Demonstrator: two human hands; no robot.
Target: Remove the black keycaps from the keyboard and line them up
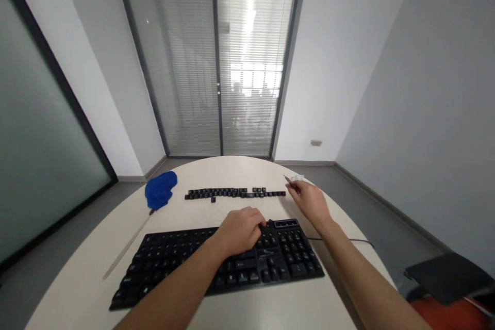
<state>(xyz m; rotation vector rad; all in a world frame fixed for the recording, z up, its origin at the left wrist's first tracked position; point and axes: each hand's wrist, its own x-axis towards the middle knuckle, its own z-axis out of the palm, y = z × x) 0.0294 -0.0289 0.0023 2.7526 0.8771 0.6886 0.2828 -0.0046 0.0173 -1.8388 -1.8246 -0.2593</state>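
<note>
A black keyboard lies slanted on the round table, its keys still seated across most of what shows. My left hand rests over its upper middle, fingers curled and thumb near the forefinger; whatever may be between them is hidden. Beyond the keyboard's right corner, my right hand is raised, pinching a thin, dark, pointed tool whose tip points up and left. Rows of loose black keycaps are lined up behind the keyboard, with one stray keycap just in front of them.
On the left lie a blue cloth-like piece and a thin pale stick with a dark end. A whitish crumpled thing is partly behind my right hand. The keyboard cable runs over the right table edge. A chair stands at lower right.
</note>
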